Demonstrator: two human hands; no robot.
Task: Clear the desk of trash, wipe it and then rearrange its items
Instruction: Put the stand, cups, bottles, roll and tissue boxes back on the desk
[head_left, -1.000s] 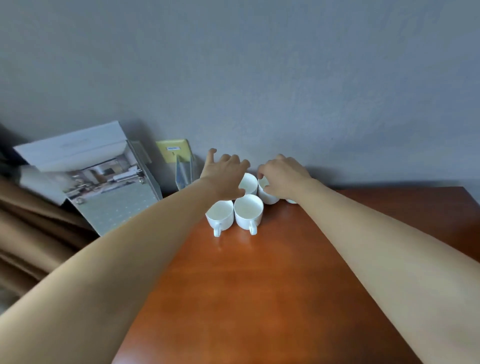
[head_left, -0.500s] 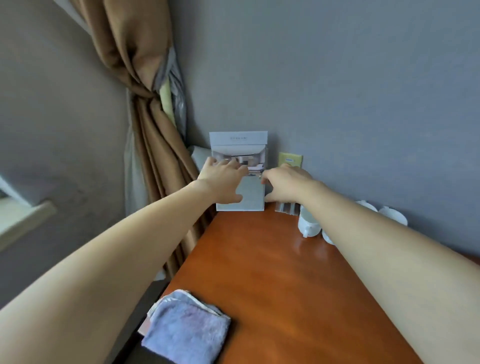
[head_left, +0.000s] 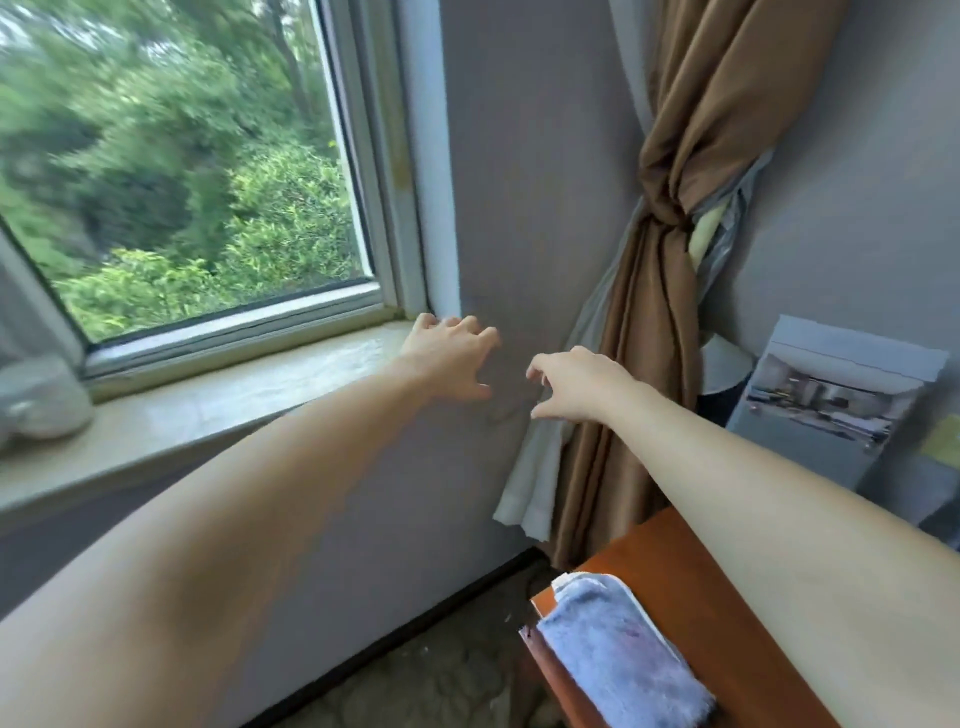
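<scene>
Both my hands are out in front of me with nothing in them: the left hand (head_left: 451, 359) has its fingers spread apart near the corner of the window sill (head_left: 218, 400), and the right hand (head_left: 574, 383) hangs just beside it with fingers loosely parted and curled, in front of the grey wall. The thing I judge I want next is the cloth (head_left: 618, 654), a pale blue-grey wiping rag lying folded on the near left corner of the desk (head_left: 675, 566), well below and to the right of both hands, its left edge overhanging the desk edge a little. It looks fluffy, soft and light; I expect it to sag and unfold if I pinch a single corner, so I would gather it from above across the middle with the whole hand. Its long axis runs from far left to near right, roughly along the desk's left edge. A display stand (head_left: 836, 400) with a printed photograph leans at the far right, beside the tied brown curtain (head_left: 670, 208).
</scene>
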